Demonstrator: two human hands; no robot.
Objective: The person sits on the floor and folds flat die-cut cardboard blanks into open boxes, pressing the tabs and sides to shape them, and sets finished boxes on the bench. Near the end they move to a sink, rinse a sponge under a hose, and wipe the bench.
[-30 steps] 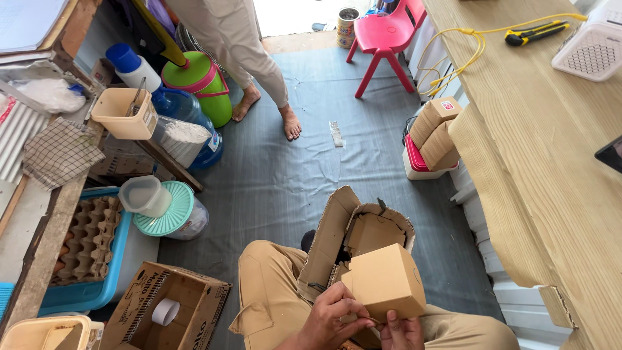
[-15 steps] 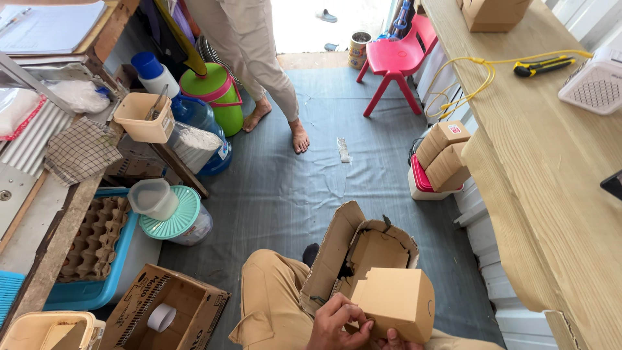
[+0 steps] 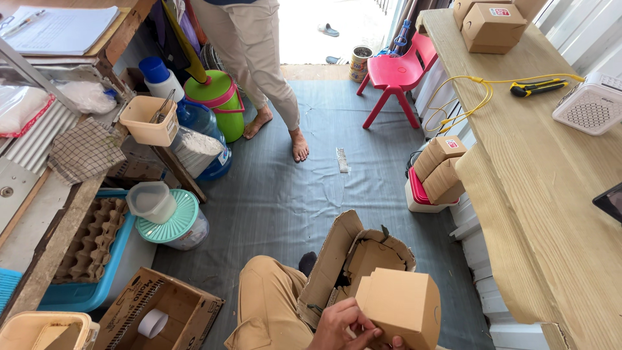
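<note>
I sit on the floor holding a small plain brown cardboard box point(image 3: 402, 308) over my lap at the bottom edge of the view. My left hand point(image 3: 343, 324) grips the box's left side with its fingers curled on the near edge. My right hand point(image 3: 392, 343) is almost hidden under the box; only its fingertips show, pressed to the underside. Just beyond the box, between my knees, stands a larger torn carton point(image 3: 353, 249) with its flaps open.
Another person stands barefoot point(image 3: 298, 146) on the grey floor mat ahead, near a red plastic chair point(image 3: 395, 71). A wooden table point(image 3: 551, 194) on the right carries boxes point(image 3: 492, 26) and a yellow utility knife point(image 3: 541, 85). Left: egg trays point(image 3: 91, 246), a green-lidded tub point(image 3: 172, 220), an open box with a tape roll point(image 3: 155, 321).
The view has tilted up, so the small box and my hands sit lower in frame. The box has turned a little in my hands. The standing person has shifted slightly.
</note>
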